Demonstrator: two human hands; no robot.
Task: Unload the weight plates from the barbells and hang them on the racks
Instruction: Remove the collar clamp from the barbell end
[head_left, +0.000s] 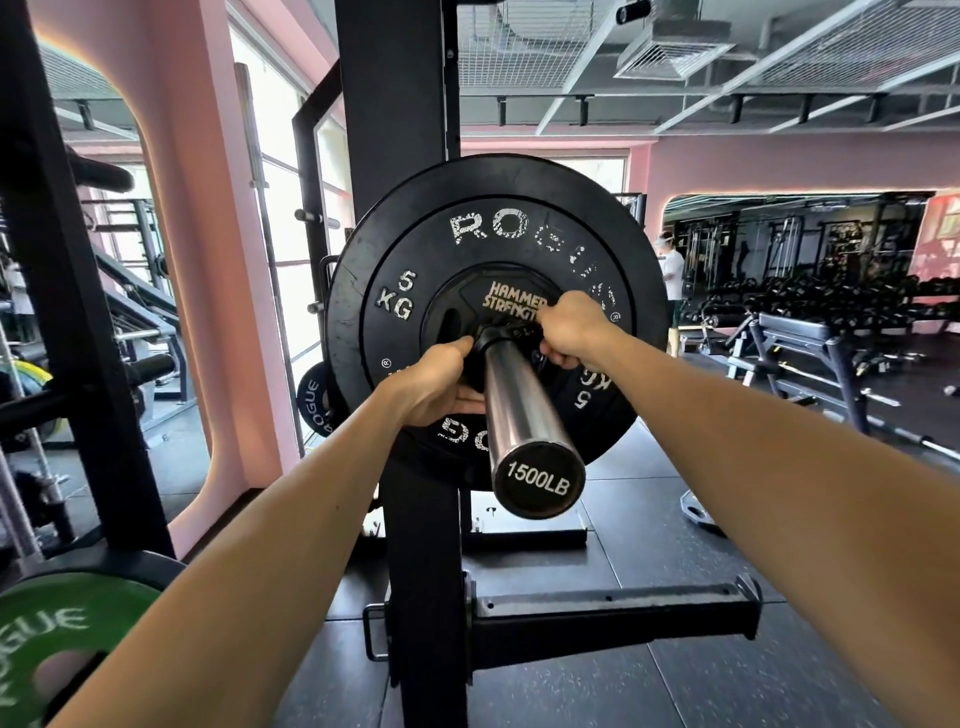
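**Both hands on the collar before the plates come off**

The black collar (501, 335) sits on the barbell sleeve (519, 405), pressed against the small Hammer Strength plate (511, 306), and that is what you are working on. Your right hand (569, 327) curls round the collar's far side, fingers wrapped under and thumb on top, a narrow grip closed on its clamp. Your left hand (434, 387) closes on the collar's near side with the thumb laid along its top edge; the fingers go under the sleeve and are hidden. Holding it from both sides probably lets you steady the ring while the clamp is released, since no plate can slide off until it moves.

Directly behind your grip, the small plate lies flat against the Rogue 5 kg plate (410, 291), and a larger black plate (545, 182) rims both from behind. All three hang on the sleeve, which runs from your grip back toward you and ends in the cap marked 1500LB (539, 480).

Behind the plates stands the black rack upright (397, 104). Down and left of your grip, a small Rogue plate (311, 408) hangs on the rack. Further left and below your forearm is a green Rogue plate (62, 623). Below, a black horizontal arm (613, 621) juts from the upright over the rubber floor (701, 686).
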